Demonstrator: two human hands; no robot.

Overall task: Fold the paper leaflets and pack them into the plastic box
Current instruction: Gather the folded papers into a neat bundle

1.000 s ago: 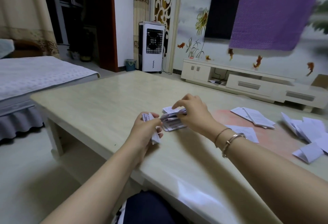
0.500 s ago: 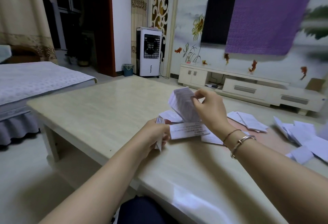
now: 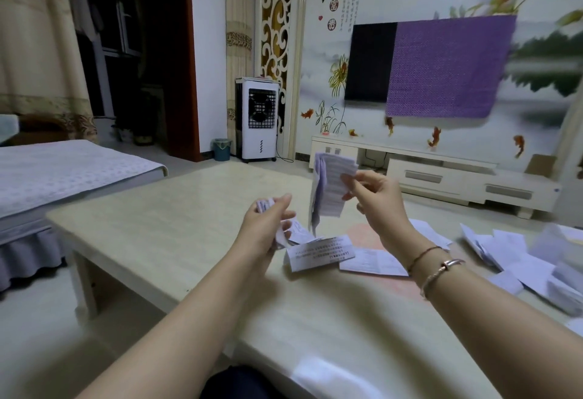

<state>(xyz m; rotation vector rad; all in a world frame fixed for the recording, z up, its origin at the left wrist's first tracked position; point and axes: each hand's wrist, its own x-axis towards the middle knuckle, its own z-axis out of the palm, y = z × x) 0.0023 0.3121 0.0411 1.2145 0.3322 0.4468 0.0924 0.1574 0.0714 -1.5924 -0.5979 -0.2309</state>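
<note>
I had my right hand (image 3: 375, 199) pinching an unfolded leaflet (image 3: 331, 187) above the table (image 3: 151, 231), left hand (image 3: 268, 225) gripping folded ones, and judged it needed matched edges before creasing; no box showed.

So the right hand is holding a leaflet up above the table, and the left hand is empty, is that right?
Not quite. The head view shows the left hand is not empty: it grips a small folded leaflet. The rest holds: the right hand pinches a leaflet up above the table.
</note>
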